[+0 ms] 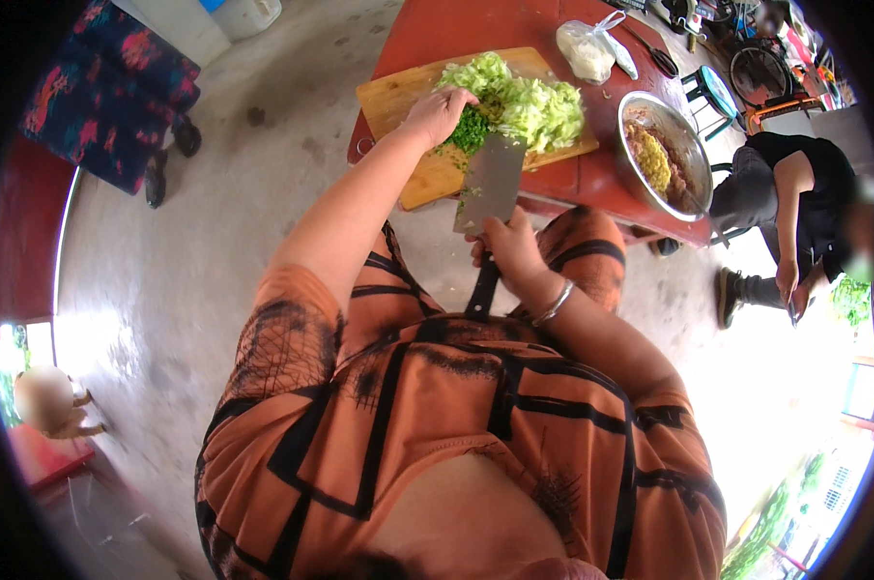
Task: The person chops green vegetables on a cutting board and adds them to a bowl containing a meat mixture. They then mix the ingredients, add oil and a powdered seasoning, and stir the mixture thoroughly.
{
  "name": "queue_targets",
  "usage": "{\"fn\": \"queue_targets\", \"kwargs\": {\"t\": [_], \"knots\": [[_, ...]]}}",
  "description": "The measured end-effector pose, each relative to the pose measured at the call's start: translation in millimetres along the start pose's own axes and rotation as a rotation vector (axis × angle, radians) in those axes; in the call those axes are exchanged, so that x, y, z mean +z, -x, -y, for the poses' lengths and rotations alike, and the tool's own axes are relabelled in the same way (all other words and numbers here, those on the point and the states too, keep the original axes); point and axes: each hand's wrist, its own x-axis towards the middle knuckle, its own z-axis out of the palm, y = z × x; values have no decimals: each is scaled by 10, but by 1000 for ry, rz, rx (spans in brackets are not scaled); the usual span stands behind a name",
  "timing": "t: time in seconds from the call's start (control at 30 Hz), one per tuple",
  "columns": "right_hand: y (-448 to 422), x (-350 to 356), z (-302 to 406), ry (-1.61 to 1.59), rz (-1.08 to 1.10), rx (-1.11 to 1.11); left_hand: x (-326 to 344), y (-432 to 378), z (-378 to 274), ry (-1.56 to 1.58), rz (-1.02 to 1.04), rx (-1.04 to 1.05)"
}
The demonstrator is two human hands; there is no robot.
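My right hand (511,250) grips a cleaver (493,174) at the base of its blade, the black handle pointing towards my body. Green bits cling to the blade, whose far end overlaps the near edge of a wooden cutting board (427,187). Bent fingers of my left hand (444,112) touch the heap of finely chopped green herbs (469,130); whether they pinch any is hidden. Shredded pale green vegetable (542,112) is piled beside and behind the herbs. A metal bowl (623,156) right of the board contains a yellow mass (648,156) on a brownish-pink mixture, with a utensil leaning out.
The red table (473,25) carries a tied plastic bag (585,51) and black-handled scissors (661,61). A seated person (795,174) is at the right near a stool (713,93). Another person's feet (156,177) show at upper left; a dog (53,406) stands at lower left.
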Motion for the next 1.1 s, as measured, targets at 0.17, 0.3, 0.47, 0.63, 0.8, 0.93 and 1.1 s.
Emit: {"fn": "queue_targets", "kwargs": {"t": [0.17,0.3,0.47,0.63,0.8,0.93,1.1], "knots": [[-124,245,-102,-132,26,-41,-47,41,-81,28,36,32],[-186,418,-152,-188,-32,-22,-28,118,-84,9,32,76],[-253,572,-146,-237,-78,-13,-36,156,-86,9,5,124],[-370,631,-142,-214,-65,12,-66,219,-137,67,7,76],[-448,580,-156,-173,-44,4,-66,323,-201,210,-23,34],[-463,511,-140,-184,-36,0,-56,416,-269,250,-18,40],[-427,429,-86,-131,-28,-27,-66,481,-386,311,-88,18]]}}
